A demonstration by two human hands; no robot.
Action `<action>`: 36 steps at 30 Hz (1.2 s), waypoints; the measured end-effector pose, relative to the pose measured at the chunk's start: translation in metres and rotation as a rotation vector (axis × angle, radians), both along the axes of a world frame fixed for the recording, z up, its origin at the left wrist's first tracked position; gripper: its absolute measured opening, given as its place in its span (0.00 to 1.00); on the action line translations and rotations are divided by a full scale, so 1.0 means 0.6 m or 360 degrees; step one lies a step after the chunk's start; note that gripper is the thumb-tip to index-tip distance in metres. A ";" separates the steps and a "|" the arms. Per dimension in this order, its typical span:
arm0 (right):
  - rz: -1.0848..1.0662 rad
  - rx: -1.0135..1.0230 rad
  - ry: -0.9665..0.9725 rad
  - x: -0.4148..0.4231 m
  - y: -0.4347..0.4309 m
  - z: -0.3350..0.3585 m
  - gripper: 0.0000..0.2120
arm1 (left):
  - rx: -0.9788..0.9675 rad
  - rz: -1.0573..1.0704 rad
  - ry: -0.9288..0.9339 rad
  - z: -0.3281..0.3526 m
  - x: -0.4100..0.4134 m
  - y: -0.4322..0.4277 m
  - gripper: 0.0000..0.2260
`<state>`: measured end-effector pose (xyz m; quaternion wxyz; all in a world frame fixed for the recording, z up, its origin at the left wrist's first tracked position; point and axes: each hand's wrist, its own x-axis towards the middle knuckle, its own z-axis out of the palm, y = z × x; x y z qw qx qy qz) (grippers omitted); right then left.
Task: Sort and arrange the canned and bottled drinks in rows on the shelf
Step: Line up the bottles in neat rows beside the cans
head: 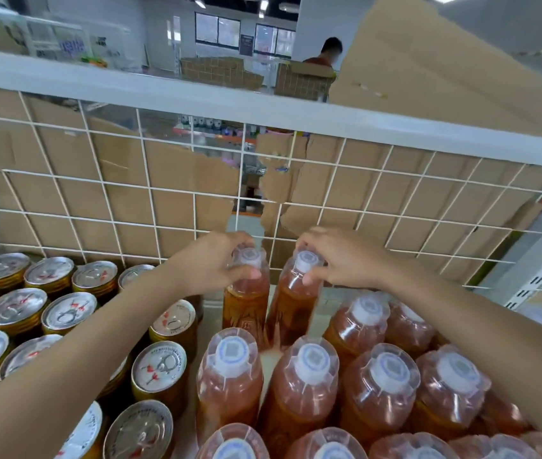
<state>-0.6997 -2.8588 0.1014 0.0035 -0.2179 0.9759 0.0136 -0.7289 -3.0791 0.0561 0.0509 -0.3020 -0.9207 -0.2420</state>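
Observation:
Two amber drink bottles with white caps stand at the back of the shelf, near the wire grid. My left hand (216,263) grips the neck of the left bottle (246,303). My right hand (339,260) grips the cap end of the right bottle (291,306), which leans slightly left. Several more bottles (299,385) of the same kind stand in rows in front and to the right. Gold cans with silver pull-tab lids (160,366) fill the left side of the shelf in rows.
A white wire grid (193,200) backed by torn cardboard closes the rear of the shelf. A white shelf board (163,91) runs overhead, a cardboard sheet (435,71) resting on it at right. A perforated upright (541,270) stands at right. A person works among boxes far behind.

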 end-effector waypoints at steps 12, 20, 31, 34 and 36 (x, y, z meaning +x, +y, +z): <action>-0.0020 -0.0052 0.0074 -0.037 0.004 -0.008 0.24 | 0.0046 0.0019 0.0044 -0.007 -0.035 0.027 0.24; -0.0017 -0.0154 -0.0022 -0.039 0.004 -0.014 0.22 | 0.0238 -0.0011 0.0074 -0.019 -0.027 0.026 0.27; 0.0202 -0.0330 -0.0237 -0.046 0.029 -0.017 0.24 | 0.0158 0.0012 -0.0007 -0.023 -0.029 0.024 0.35; 0.0188 -0.0421 -0.0321 -0.043 0.031 -0.017 0.25 | 0.0172 0.0015 0.0006 -0.023 -0.029 0.026 0.34; 0.0136 -0.0441 -0.0330 -0.038 0.029 -0.021 0.27 | 0.0180 0.0014 0.0004 -0.023 -0.029 0.029 0.34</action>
